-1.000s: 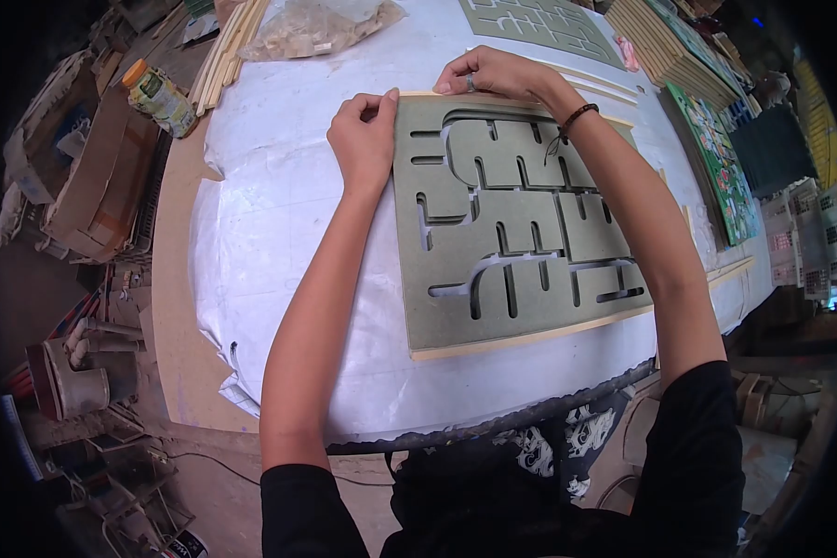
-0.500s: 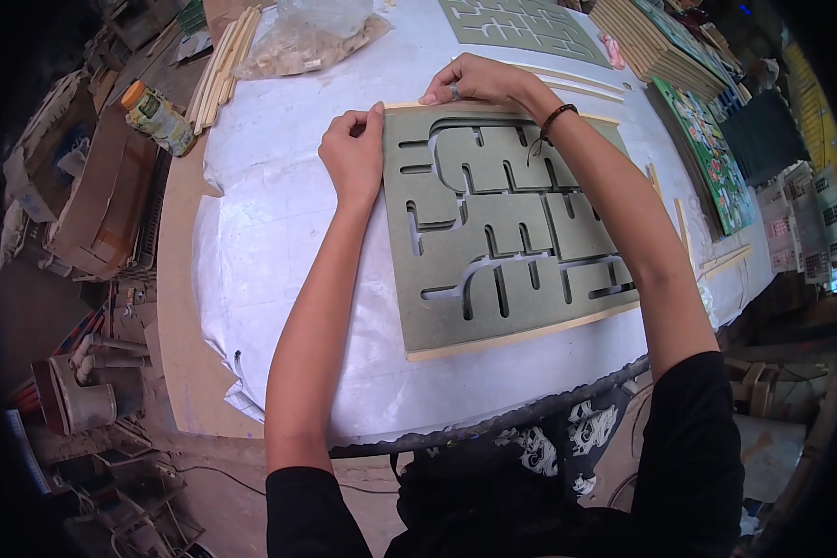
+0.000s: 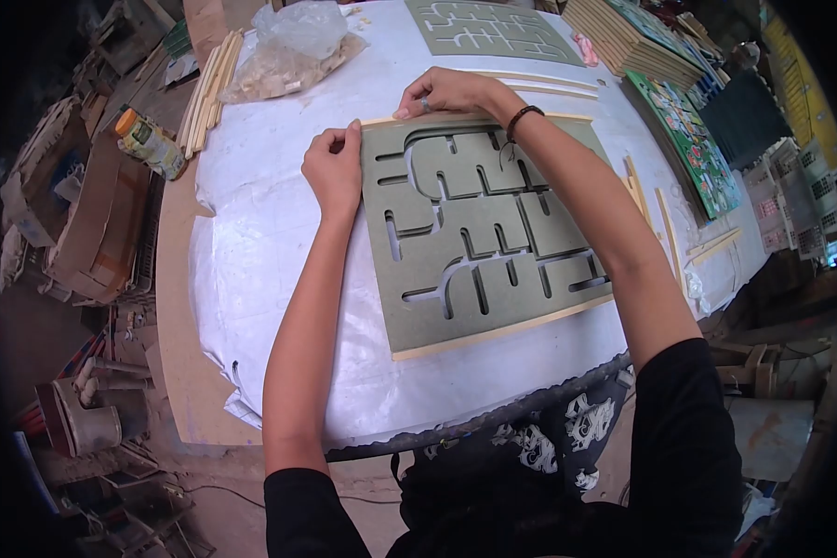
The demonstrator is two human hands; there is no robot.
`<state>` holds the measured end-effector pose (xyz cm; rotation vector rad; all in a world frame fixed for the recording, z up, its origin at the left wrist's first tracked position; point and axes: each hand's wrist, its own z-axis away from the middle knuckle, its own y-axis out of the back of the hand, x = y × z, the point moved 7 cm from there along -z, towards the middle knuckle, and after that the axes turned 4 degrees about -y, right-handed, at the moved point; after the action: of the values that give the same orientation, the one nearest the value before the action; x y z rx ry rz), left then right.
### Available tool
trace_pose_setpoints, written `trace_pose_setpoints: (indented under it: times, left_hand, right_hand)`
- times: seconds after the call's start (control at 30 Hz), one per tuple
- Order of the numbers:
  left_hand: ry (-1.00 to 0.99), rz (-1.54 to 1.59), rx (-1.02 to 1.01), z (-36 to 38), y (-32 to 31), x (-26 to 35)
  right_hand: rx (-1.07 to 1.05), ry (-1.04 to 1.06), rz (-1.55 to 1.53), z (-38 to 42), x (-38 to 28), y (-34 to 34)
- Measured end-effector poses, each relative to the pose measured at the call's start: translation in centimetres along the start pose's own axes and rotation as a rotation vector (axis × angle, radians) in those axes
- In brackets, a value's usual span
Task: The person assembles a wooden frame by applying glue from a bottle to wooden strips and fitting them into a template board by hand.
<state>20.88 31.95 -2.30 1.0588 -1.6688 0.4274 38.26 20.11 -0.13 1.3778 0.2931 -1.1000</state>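
Observation:
A grey-green board (image 3: 521, 290) with cut-out slots lies on the white-covered table. One thin wooden strip (image 3: 502, 333) runs along its near edge, another (image 3: 567, 117) along its far edge. At the far left corner, my left hand (image 3: 333, 167) is closed, thumb and fingertips against the strip's end and the board's side. My right hand (image 3: 442, 93) is just right of it, fingers curled down and pinched on the far strip. Its fingertips are partly hidden.
Loose strips (image 3: 665, 228) lie right of the board, more (image 3: 212, 93) at the far left beside a plastic bag (image 3: 298, 51). A bottle (image 3: 149, 144) stands left. Another slotted board (image 3: 493, 33) and stacked panels (image 3: 632, 46) are at the back.
The view has shifted, so the board and both hands appear slightly further left. Both hands keep nearly the same place at the board's far left corner.

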Motion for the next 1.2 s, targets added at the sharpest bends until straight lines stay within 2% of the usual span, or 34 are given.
trace_pose_setpoints:
  times: [0.07, 0.2, 0.3, 0.33, 0.43, 0.5, 0.53, 0.63, 0.77, 0.8, 0.93, 1.2]
  left_hand:
    - [-0.002, -0.005, 0.000, 0.0, 0.0, -0.1]
    - [-0.027, -0.007, 0.004, 0.0, 0.1, 0.0]
    - [-0.038, -0.010, -0.006, -0.1, -0.1, -0.1]
    - [-0.039, -0.006, -0.011, 0.0, 0.0, 0.0]
    - [-0.020, -0.041, -0.007, 0.1, 0.2, 0.0]
    - [-0.031, -0.054, 0.039, -0.4, 0.1, -0.8]
    - [0.024, -0.051, 0.003, -0.2, 0.0, -0.1]
    - [-0.447, -0.145, 0.010, -0.2, 0.0, 4.0]
    - [-0.789, -0.333, -0.443, 2.1, -4.1, 8.8]
    - [-0.811, -0.432, -0.568, 2.9, -5.4, 9.2]
    - [-0.903, -0.581, -0.707, 4.2, -9.4, 10.0]
    - [-0.865, -0.611, -0.711, 4.8, -11.1, 8.6]
  right_hand:
    - [-0.022, -0.056, -0.004, 0.4, -0.2, 0.0]
    - [-0.011, 0.002, 0.142, 0.4, -1.0, 0.5]
    - [0.062, 0.034, -0.195, 2.1, -1.6, 1.9]
    - [0.148, 0.114, -0.209, 3.1, -1.9, 3.5]
    - [0.481, 0.299, 0.084, 7.5, -1.0, 9.0]
    - [0.558, 0.233, 0.370, 11.8, 0.4, 9.7]
    - [0.594, 0.197, 0.513, 14.1, 1.1, 9.6]
    - [0.580, 0.176, 0.679, 18.6, 4.5, 7.5]
    - [0.611, 0.156, 0.715, 21.1, 7.0, 5.3]
    - [0.619, 0.160, 0.714, 21.2, 7.3, 5.0]
    - [0.638, 0.164, 0.705, 20.5, 8.0, 4.9]
    - [0.674, 0.149, 0.730, 20.1, 9.2, 4.8]
